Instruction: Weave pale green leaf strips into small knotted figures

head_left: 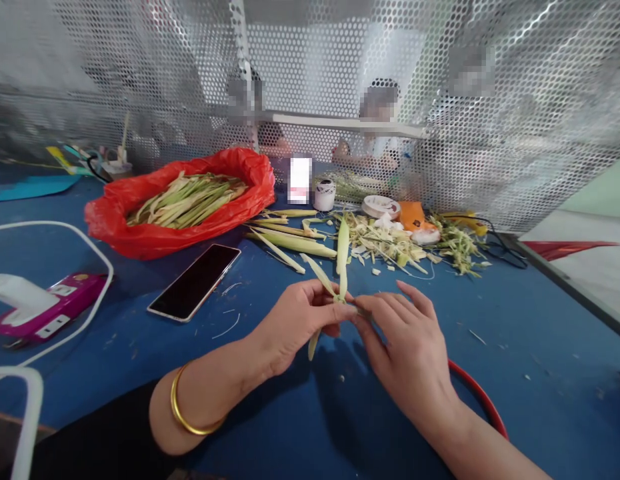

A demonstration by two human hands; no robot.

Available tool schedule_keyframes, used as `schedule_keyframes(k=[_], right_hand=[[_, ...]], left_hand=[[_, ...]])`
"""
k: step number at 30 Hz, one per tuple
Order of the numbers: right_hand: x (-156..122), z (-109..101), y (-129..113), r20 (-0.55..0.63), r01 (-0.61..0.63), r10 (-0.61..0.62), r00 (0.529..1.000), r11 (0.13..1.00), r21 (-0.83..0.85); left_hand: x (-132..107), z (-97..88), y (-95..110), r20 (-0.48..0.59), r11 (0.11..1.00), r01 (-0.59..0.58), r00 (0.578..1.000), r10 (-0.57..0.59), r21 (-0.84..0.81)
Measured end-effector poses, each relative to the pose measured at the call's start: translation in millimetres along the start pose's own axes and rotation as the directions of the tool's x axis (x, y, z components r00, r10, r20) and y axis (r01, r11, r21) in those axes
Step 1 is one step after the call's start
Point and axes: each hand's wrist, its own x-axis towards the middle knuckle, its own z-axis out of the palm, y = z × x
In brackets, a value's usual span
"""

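Pale green leaf strips (343,250), folded or knotted together at one point, are pinched in my left hand (310,310) above the blue table. One strip end points up, another slants to the upper left, and a short end hangs below the fingers. My right hand (407,340) meets the left at the knot, its thumb and forefinger closed on a strip running to the right. The fingertips partly hide the knot. Loose leaf strips (295,243) lie just beyond my hands, beside a heap of leaf scraps (383,240).
A red plastic bag (190,237) full of leaf strips stands back left. Nearby lie a phone (194,283), a purple power strip (75,303) and a white cable. A thread spool (325,195) and tape roll (380,206) sit near the perforated metal screen (310,80); people sit behind it.
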Motion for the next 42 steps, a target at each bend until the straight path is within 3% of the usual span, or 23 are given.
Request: schedule_keyframes(k=[6,21,27,34,42], right_hand=[[0,-4,-7,0.025,0.018,-0.019,1.0,1.0,0.015],[0,-10,-10,0.053,0.019,-0.022,0.998,0.998,0.052],[0,-6,-7,0.05,-0.06,0.058,0.997,0.997,0.038],[0,-4,-7,0.078,-0.088,0.087,0.993,0.996,0.015],[-1,-2,-9,0.114,-0.007,-0.002,0.994,0.997,0.071]], left_hand=[[2,3.7,-5,-0.041,0.997,0.031,0.999,-0.028,0.069],[7,-2.2,-6,-0.094,0.998,0.005,0.996,0.001,0.067],[6,-7.0,3,-0.029,0.994,0.112,0.993,-0.112,0.009],[3,-7.0,7,-0.008,0.993,0.11,0.994,-0.11,0.04],[6,-0.3,-6,-0.11,0.997,0.055,0.993,-0.048,0.057]])
